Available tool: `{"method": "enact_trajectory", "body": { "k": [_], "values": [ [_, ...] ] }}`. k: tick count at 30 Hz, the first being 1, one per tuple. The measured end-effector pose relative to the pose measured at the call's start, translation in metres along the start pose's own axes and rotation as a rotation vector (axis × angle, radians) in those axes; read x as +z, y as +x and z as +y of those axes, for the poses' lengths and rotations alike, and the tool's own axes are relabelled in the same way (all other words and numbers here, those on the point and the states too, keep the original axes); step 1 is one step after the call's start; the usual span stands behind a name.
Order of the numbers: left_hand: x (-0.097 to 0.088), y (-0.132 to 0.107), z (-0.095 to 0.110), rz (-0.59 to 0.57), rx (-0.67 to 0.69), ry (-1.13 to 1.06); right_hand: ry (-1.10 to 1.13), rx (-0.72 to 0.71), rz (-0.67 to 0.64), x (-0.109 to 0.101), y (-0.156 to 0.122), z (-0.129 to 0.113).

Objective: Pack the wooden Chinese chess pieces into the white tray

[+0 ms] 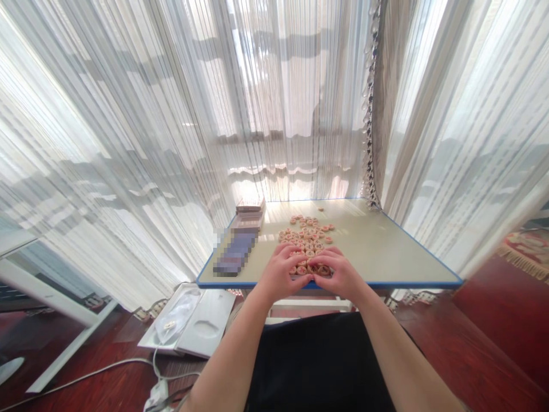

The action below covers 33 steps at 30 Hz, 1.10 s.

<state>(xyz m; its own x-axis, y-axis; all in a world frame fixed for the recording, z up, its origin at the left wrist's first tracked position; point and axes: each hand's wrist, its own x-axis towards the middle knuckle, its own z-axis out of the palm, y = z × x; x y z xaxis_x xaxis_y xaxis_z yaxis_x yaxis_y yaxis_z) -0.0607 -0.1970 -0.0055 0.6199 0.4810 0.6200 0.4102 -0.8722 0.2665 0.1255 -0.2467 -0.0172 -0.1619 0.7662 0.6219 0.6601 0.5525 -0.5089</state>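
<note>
Many round wooden game pieces point(306, 236) with red and dark marks lie spread on a pale table with a blue rim point(386, 246). My left hand point(281, 273) rests at the near edge of the pile, fingers curled down onto the pieces. My right hand point(338, 273) sits beside it, fingers also bent over the nearest pieces. Both hands touch the pieces near the table's front edge; whether any piece is gripped is hidden under the fingers.
A blurred dark flat object point(235, 254) lies on the table's left side, with a small stacked box point(250, 214) behind it. Sheer curtains point(171, 114) surround the table. On the red wooden floor at left sit a white tray point(193, 320) and a cable point(107, 369).
</note>
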Motion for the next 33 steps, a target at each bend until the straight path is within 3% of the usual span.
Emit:
{"method": "enact_trajectory", "body": {
  "k": [4,10,33],
  "values": [
    [-0.0004,-0.0008,-0.0012,0.016,0.027,-0.003,0.020,-0.013,0.005,-0.0009,-0.0009,-0.0004],
    [-0.0004,-0.0018,-0.0046,0.008,0.069,-0.040,0.042,0.107,0.040,-0.0018,-0.0003,0.0032],
    [0.0003,-0.0020,-0.0073,-0.037,0.124,-0.074,-0.100,-0.157,0.055,0.0074,-0.0031,0.0055]
  ]
}}
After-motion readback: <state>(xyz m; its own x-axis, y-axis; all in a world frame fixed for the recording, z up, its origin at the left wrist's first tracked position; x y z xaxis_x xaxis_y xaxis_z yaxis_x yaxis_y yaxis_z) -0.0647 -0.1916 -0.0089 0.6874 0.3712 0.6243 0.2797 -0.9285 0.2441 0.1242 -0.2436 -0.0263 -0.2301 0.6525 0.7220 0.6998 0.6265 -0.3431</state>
